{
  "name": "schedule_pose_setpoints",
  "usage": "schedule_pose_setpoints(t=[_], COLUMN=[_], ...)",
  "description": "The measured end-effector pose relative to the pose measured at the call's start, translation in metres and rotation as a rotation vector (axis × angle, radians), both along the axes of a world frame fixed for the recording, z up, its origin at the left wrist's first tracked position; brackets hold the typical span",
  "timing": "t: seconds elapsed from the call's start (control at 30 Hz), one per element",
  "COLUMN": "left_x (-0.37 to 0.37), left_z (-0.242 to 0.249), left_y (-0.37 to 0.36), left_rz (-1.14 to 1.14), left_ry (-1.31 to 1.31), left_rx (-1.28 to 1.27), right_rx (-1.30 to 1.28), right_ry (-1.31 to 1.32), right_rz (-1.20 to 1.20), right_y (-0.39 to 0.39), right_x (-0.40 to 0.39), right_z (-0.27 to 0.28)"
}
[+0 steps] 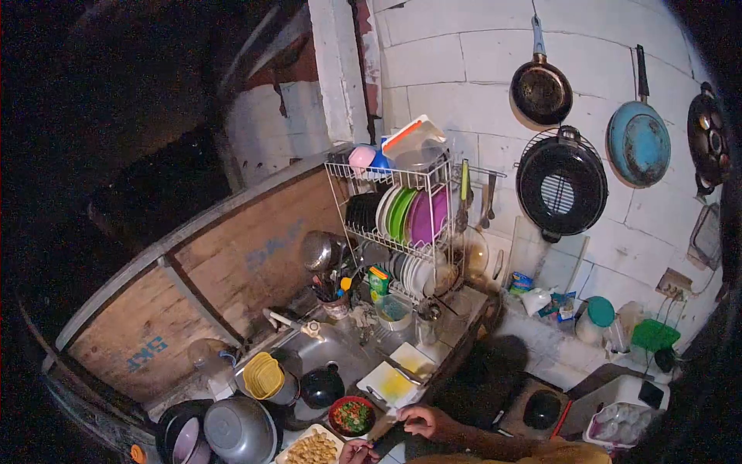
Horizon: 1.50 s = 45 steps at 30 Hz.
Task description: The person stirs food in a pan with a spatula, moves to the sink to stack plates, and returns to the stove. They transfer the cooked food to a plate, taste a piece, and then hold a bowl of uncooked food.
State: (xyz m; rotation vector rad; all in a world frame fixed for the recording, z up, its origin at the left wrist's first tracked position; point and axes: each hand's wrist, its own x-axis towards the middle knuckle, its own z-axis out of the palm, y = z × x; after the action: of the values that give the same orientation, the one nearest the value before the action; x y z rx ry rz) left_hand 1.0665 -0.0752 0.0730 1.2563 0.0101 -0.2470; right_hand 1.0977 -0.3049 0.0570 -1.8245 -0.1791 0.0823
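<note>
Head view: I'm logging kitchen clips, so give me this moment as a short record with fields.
setting: kitchen counter with a sink, dim light
right hand: above the counter edge, holding what looks like a knife
left hand: at the bottom edge, mostly cut off; grasp unclear
nearest things: red bowl of chopped greens, white tray of pale food pieces
beside them: white cutting board
behind: dish rack with plates
wall: hanging pans, one blue pan
</note>
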Motion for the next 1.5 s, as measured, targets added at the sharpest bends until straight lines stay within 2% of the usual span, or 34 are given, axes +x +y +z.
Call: schedule_pose_setpoints(t=[0.03,0.07,0.13,0.17,0.2,0.27,0.3,0.37,0.4,0.43,0.47,0.53,0.6,0.67,0.77,0.87,0.93,0.97,1.03,1.1,1.13,1.17,1.2,1.27,1.3,1.37,1.4,1.47,1.5], left_x=[0.003,0.009,0.026,0.034,0.043,0.061,0.072,0.092,0.099,0.116,0.133,0.169,0.208,0.248,0.315,0.372,0.408,0.424,0.452,0.466,0.470,0.470,0.436,0.412,0.413,0.424,0.435,0.454,0.454], left_z=[0.004,0.006,-0.007,-0.035,-0.041,-0.052,-0.043,0.004,0.019,0.008,-0.001,0.014,0.028,0.043,0.072,0.126,0.145,0.153,0.165,0.174,0.178,0.178,0.199,0.202,0.198,0.182,0.174,0.164,0.170], left_y=[-0.005,-0.009,-0.007,-0.007,-0.013,-0.026,-0.037,-0.068,-0.080,-0.092,-0.104,-0.131,-0.157,-0.184,-0.229,-0.267,-0.279,-0.281,-0.281,-0.285,-0.289,-0.295,-0.307,-0.322,-0.330,-0.342,-0.343,-0.343,-0.343], left_rz=[0.009,0.017,-0.079,-0.098,-0.118,-0.136,-0.150,-0.150,-0.148,-0.150,-0.150,-0.154,-0.178,-0.150,-0.030,0.137,0.281,0.288,0.322,0.360,0.396,0.341,0.291,0.194,0.191,0.221,0.217,0.209,0.133], left_ry=[-0.014,-0.029,-0.178,-0.067,0.046,0.024,0.003,0.000,-0.004,-0.144,-0.145,-0.080,-0.382,-0.443,-0.660,-0.926,-0.997,-0.994,-1.061,-1.063,-1.064,-1.079,-1.027,-1.153,-1.152,-1.035,-1.029,-1.089,-0.997], left_rx=[0.041,0.082,0.273,0.172,0.069,-0.006,-0.082,-0.084,-0.087,0.022,0.024,0.045,0.175,0.201,0.334,0.534,0.608,0.614,0.672,0.732,0.782,0.791,0.825,0.916,0.918,1.192,1.189,1.240,1.304], right_rx=[0.137,0.140,-0.026,-0.172,-0.170,-0.127,-0.127,-0.088,-0.087,-0.042,0.002,-0.032,-0.064,0.023,0.103,0.070,0.072,0.074,0.131,0.191,0.151,0.111,0.114,0.233,0.234,0.460,0.456,0.105,0.106], right_ry=[-0.264,-0.272,-0.110,-0.099,-0.102,0.177,0.174,0.135,0.135,0.044,-0.046,-0.072,-0.100,-0.088,-0.095,-0.127,-0.192,-0.254,-0.211,-0.169,-0.006,0.155,0.150,-0.043,-0.040,-0.225,-0.218,-0.152,-0.146], right_rz=[0.017,0.019,0.164,0.132,0.127,0.067,0.066,-0.094,-0.096,-0.108,-0.118,-0.147,-0.175,-0.240,-0.256,-0.314,-0.308,-0.315,-0.355,-0.402,-0.447,-0.492,-0.496,-0.491,-0.491,-0.394,-0.396,-0.416,-0.417], right_y=[-0.001,-0.008,-0.023,-0.029,-0.037,-0.055,-0.061,-0.071,-0.080,-0.092,-0.104,-0.128,-0.152,-0.172,-0.202,-0.231,-0.241,-0.245,-0.248,-0.252,-0.256,-0.260,-0.262,-0.263,-0.264,-0.271,-0.276,-0.281,-0.280], right_x=[0.007,0.011,0.017,0.020,0.025,0.035,0.037,0.035,0.039,0.041,0.044,0.055,0.065,0.076,0.090,0.103,0.102,0.098,0.096,0.092,0.090,0.091,0.094,0.096,0.098,0.103,0.107,0.114,0.114], right_z=[-0.004,-0.006,0.005,0.000,-0.003,-0.006,0.004,0.031,0.029,0.025,0.021,0.012,0.009,0.010,0.014,-0.008,0.022,0.036,0.044,0.049,0.053,0.055,0.054,0.048,0.044,0.032,0.022,0.003,0.006])
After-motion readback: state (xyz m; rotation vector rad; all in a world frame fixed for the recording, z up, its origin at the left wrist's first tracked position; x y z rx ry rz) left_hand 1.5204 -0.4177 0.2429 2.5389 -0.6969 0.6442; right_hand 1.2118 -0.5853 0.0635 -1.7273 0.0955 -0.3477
